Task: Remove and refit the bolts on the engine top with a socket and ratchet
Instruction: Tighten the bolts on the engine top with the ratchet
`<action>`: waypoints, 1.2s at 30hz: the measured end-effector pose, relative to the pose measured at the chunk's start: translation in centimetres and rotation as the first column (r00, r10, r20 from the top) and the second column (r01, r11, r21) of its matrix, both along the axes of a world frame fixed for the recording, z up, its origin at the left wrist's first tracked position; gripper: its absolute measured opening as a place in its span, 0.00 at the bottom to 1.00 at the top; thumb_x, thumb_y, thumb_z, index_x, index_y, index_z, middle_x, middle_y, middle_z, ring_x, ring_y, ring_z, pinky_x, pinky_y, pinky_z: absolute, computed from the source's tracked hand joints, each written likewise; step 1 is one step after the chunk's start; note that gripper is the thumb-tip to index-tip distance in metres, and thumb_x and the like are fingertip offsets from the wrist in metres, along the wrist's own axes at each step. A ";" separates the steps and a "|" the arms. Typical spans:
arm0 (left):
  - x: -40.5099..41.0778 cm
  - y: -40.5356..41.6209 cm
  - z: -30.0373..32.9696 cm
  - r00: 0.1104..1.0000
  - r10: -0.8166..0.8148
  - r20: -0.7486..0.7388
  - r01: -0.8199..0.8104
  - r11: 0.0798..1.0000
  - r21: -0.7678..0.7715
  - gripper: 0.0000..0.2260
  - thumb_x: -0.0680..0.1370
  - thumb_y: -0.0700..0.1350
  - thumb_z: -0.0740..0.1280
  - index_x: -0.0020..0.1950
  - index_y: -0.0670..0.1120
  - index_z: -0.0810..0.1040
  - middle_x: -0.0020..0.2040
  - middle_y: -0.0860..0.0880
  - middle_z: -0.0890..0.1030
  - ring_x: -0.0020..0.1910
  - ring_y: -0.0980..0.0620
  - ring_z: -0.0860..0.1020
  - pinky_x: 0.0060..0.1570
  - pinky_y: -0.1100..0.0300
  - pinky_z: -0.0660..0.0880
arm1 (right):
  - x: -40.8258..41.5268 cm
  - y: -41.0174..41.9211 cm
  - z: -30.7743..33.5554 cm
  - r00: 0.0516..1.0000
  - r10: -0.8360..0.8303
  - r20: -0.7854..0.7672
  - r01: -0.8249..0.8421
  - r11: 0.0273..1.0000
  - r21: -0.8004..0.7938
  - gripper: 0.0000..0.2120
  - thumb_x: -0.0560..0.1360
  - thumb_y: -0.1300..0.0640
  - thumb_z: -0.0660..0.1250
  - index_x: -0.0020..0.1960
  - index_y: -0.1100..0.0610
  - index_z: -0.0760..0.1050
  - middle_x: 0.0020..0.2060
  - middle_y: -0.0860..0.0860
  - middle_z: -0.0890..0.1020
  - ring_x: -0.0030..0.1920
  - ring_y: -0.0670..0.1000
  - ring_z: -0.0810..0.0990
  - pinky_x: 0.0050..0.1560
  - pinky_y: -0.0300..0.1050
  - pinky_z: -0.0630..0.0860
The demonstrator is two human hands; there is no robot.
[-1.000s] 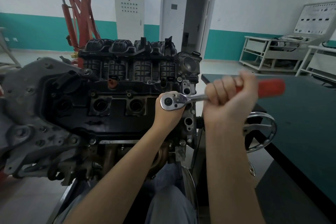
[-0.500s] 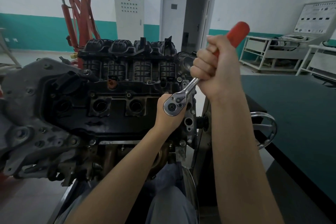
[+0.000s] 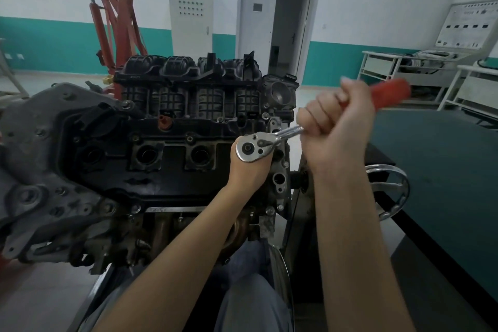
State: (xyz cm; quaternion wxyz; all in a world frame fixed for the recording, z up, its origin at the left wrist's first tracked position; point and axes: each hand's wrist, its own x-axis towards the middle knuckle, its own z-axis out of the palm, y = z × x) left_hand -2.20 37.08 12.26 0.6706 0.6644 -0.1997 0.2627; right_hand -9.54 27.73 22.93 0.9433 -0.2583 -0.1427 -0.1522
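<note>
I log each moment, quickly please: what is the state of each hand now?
Left hand: under the ratchet head, fingers hidden; cannot tell.
Right hand: closed around the ratchet's red handle.

Ratchet point(image 3: 258, 146) sitting on engine top point(image 3: 172, 170).
Chrome head lying at the black cover's right end, red handle angling up-right, blurred.

No legible txt anywhere. Beyond my fingers point(image 3: 320, 113): orange header on grey cabinet point(image 3: 190, 17) and wall board point(image 3: 470, 25), both too blurred.
</note>
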 end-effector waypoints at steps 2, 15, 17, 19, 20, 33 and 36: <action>-0.1 -0.1 -0.1 0.998 0.050 0.028 -0.052 0.997 0.062 0.22 0.73 0.38 0.62 0.21 0.55 0.63 0.19 0.59 0.65 0.21 0.60 0.62 0.25 0.72 0.59 | 1.1 0.0 1.8 0.993 0.117 -0.030 -0.120 0.977 -0.179 0.20 0.79 0.62 0.56 0.29 0.54 0.60 0.17 0.45 0.59 0.17 0.43 0.55 0.17 0.33 0.56; -0.6 0.2 0.6 0.999 0.024 -0.028 -0.024 1.000 0.003 0.19 0.69 0.41 0.60 0.18 0.54 0.63 0.19 0.57 0.62 0.21 0.59 0.60 0.25 0.71 0.56 | -3.2 1.9 -3.9 0.980 -0.191 -0.056 0.199 0.924 0.326 0.20 0.79 0.59 0.55 0.28 0.52 0.60 0.18 0.45 0.58 0.19 0.45 0.53 0.19 0.36 0.56; -0.6 0.2 0.7 1.000 0.028 -0.006 -0.028 0.998 0.055 0.19 0.68 0.39 0.58 0.19 0.53 0.62 0.19 0.56 0.61 0.21 0.59 0.59 0.25 0.69 0.54 | -2.9 1.6 -3.6 0.984 -0.173 -0.032 0.175 0.945 0.277 0.20 0.78 0.60 0.54 0.28 0.52 0.59 0.18 0.45 0.58 0.19 0.45 0.53 0.20 0.35 0.56; -0.6 0.1 0.6 1.000 0.010 -0.003 -0.010 1.000 0.029 0.19 0.69 0.39 0.58 0.19 0.53 0.63 0.19 0.57 0.63 0.21 0.60 0.60 0.25 0.69 0.54 | -1.7 0.8 -1.9 0.996 -0.092 0.006 0.091 0.987 0.133 0.19 0.78 0.62 0.55 0.29 0.52 0.59 0.18 0.45 0.58 0.18 0.45 0.53 0.19 0.34 0.56; -0.5 0.1 0.6 1.000 0.010 -0.002 -0.010 1.000 0.019 0.18 0.69 0.39 0.59 0.20 0.53 0.63 0.19 0.58 0.64 0.21 0.60 0.62 0.24 0.70 0.56 | -0.9 0.4 -0.8 0.999 -0.034 0.010 0.033 0.999 0.039 0.18 0.78 0.62 0.55 0.30 0.52 0.59 0.18 0.45 0.59 0.18 0.44 0.54 0.19 0.34 0.56; -0.5 0.1 0.3 1.000 -0.007 0.016 0.006 1.000 0.030 0.11 0.68 0.38 0.60 0.26 0.48 0.72 0.21 0.63 0.70 0.24 0.66 0.69 0.27 0.76 0.62 | -1.7 1.2 -2.4 0.989 -0.144 -0.033 0.147 0.955 0.256 0.19 0.79 0.60 0.57 0.29 0.52 0.61 0.18 0.44 0.59 0.18 0.44 0.54 0.18 0.35 0.56; -0.4 0.2 0.3 1.000 0.016 0.011 -0.016 0.999 0.041 0.17 0.68 0.39 0.60 0.21 0.55 0.72 0.20 0.61 0.68 0.23 0.64 0.67 0.26 0.74 0.61 | -2.5 1.4 -4.3 0.982 -0.183 -0.050 0.189 0.919 0.347 0.19 0.79 0.59 0.54 0.29 0.52 0.59 0.18 0.45 0.58 0.19 0.44 0.53 0.19 0.36 0.56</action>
